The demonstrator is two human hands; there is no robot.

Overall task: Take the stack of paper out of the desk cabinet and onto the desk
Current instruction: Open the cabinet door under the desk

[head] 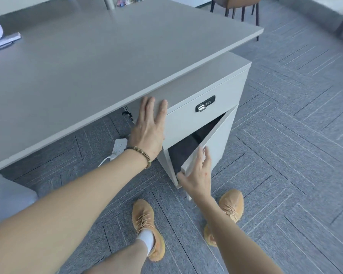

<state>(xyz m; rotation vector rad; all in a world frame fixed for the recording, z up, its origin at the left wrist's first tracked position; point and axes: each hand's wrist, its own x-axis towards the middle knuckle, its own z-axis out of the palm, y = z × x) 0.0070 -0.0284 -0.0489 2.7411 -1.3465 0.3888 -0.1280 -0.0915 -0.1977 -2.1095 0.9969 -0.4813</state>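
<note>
With the left hand (147, 133) flat and spread on the cabinet (196, 123) and the right hand (196, 175) pinching the half-open door (212, 143), that door could swing into the shins; the paper isn't visible inside, and no writing is legible.

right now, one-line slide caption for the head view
Right hand grips the half-open cabinet door; left hand rests flat on the cabinet top.

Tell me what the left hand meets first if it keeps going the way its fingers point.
The left hand lies flat on the cabinet, fingers pointing up toward the desk. It would likely meet the desktop's underside or front edge first; depth unclear.
</note>
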